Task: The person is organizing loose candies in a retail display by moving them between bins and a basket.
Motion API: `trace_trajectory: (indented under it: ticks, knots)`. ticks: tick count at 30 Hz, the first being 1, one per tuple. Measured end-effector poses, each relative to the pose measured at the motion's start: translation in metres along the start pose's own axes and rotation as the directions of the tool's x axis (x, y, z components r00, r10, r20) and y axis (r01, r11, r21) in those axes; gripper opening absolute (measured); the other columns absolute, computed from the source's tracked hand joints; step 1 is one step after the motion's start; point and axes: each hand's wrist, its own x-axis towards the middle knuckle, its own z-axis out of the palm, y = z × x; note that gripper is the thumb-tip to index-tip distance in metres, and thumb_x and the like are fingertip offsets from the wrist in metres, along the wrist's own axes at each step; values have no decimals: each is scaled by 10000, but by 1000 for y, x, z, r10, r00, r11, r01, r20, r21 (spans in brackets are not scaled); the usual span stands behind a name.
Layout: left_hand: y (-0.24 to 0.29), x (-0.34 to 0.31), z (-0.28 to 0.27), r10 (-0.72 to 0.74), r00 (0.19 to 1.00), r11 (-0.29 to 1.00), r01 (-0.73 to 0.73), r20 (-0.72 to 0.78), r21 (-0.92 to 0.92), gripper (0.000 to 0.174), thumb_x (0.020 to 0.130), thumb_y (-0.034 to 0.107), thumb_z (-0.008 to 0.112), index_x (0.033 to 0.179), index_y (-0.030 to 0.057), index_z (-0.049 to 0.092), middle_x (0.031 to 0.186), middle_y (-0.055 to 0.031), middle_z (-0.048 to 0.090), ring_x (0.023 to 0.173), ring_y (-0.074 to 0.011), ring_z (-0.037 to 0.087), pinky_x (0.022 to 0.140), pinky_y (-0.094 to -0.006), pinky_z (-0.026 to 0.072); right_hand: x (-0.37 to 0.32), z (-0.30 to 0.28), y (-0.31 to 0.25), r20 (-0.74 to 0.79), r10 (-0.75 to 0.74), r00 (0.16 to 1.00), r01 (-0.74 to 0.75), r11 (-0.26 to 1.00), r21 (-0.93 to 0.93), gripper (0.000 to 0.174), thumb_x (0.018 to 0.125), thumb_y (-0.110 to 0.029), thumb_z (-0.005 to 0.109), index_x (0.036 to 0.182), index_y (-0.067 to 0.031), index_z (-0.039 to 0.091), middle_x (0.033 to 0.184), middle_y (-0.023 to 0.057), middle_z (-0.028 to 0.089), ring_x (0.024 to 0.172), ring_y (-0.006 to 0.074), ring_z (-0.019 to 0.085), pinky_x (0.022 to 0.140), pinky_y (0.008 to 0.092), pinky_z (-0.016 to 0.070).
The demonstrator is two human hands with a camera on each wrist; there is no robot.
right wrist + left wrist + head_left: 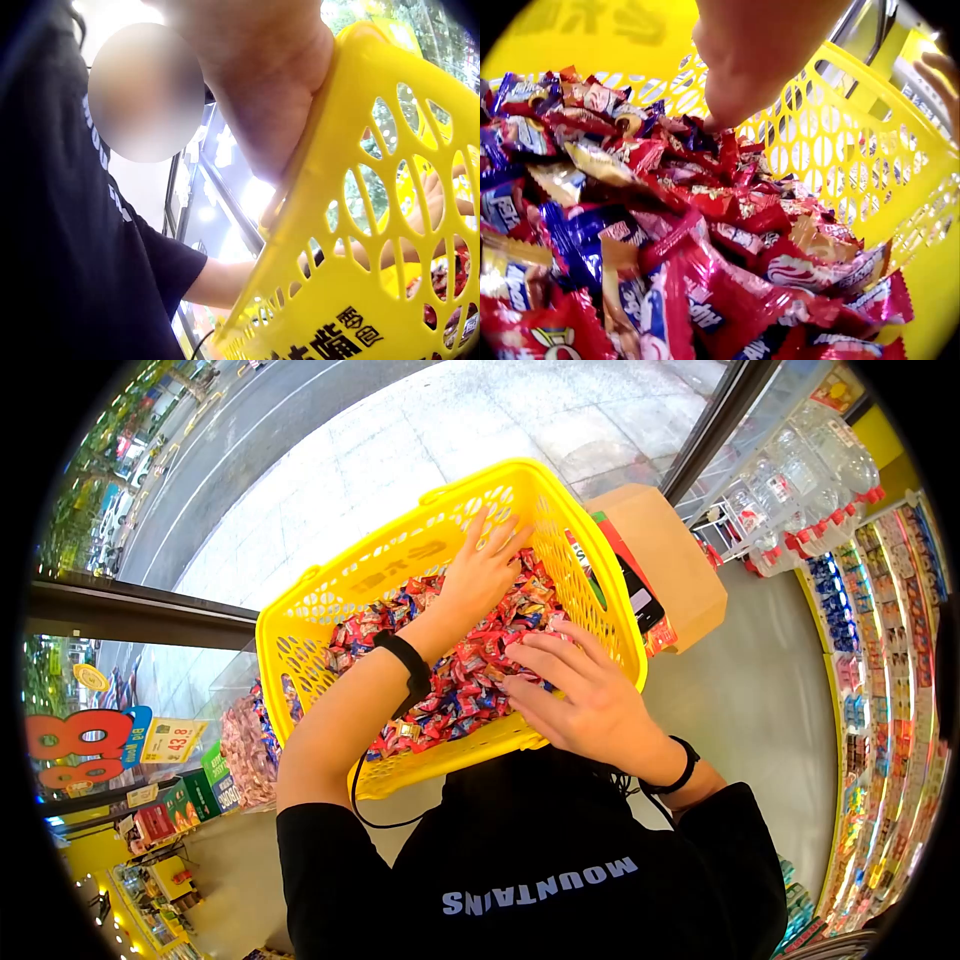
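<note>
A yellow plastic basket (pixel 380 565) with cut-out holes holds a large heap of small wrapped candies (pixel 425 715), mostly red with some blue and gold wrappers. My left hand (pixel 480 575) reaches over the heap toward the far wall, its fingers long and spread. In the left wrist view, part of that hand (pixel 761 60) hangs over the candies (pixel 727 292), its fingertips out of sight. My right hand (pixel 585 695) extends over the basket's near right side, fingers loosely straight above the candies. In the right wrist view, its heel (pixel 277 97) is right at the rim.
A cardboard box (pixel 665 550) and a dark phone (pixel 640 595) are beside the basket's right side. Racked bottles (pixel 790 500) and stocked shelves (pixel 880 690) line the right. More packaged candies (pixel 248 745) and price signs (pixel 172 742) stand left, near the window frame.
</note>
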Motion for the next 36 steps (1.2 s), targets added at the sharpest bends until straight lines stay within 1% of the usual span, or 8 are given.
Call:
trace_trajectory:
  ticks: [3,12,14,18,26,30,34,36]
  knots:
    - [3,0,5,-34,998,999,34,61,7,154,911,201,676,951,145,813,1580,-71,577,1568,-271,414,1343,-662,146,-2,2,2,4,5,1000,-5,1000,20,261,830,-149,804,1073,-71,749,1313,115,692,1252,322,644,1150,548,479]
    - [-5,4,17,21,1000,997,-19,-20,69,150,905,196,675,906,130,810,1534,-66,611,1547,-285,441,1338,-653,172,5,1,-1,4,35,999,-35,999,-15,271,833,-150,815,1084,-70,753,1330,134,676,1270,329,633,1152,547,475]
    - [-4,6,13,-56,998,998,56,6,11,138,900,229,710,889,145,819,1512,-59,617,1541,-285,439,1336,-652,169,5,3,0,-9,47,999,-47,999,-9,269,839,-152,822,1085,-68,754,1335,135,672,1272,333,631,1150,545,476]
    - [-4,6,-23,-105,993,986,111,48,-126,139,880,309,790,874,179,839,1476,-44,620,1541,-275,418,1334,-653,151,6,2,-1,-36,77,996,-78,996,-32,273,842,-163,836,1087,-70,759,1344,135,670,1273,342,631,1147,533,479]
    - [-20,-33,-178,9,999,911,-30,-52,-411,163,851,340,842,891,182,830,1454,-19,624,1518,-302,433,1324,-660,163,10,10,-15,-267,232,935,-276,951,-141,382,776,-200,925,1100,-73,767,1374,121,671,1254,387,630,1048,513,525]
    - [-17,-75,-232,-24,996,903,-15,-85,-429,172,791,324,880,879,189,819,1454,-4,643,1480,-314,479,1310,-671,201,23,20,-43,-269,213,939,-225,974,-13,386,761,-204,940,1079,-71,765,1367,122,673,1266,385,629,1052,518,524]
    - [-17,-130,-242,-110,989,916,63,-95,-397,202,700,305,918,872,242,833,1456,8,660,1449,-324,509,1290,-696,223,40,38,-68,-229,186,955,-155,977,148,317,774,-162,919,1029,-64,759,1348,101,682,1251,371,644,1045,509,531]
    - [-17,-158,-247,-161,983,912,117,-83,-393,168,737,282,888,887,238,828,1454,9,653,1445,-318,514,1278,-695,239,47,48,-79,-215,136,967,-96,978,186,318,768,-165,918,1025,-68,759,1337,99,686,1243,366,649,1039,507,533]
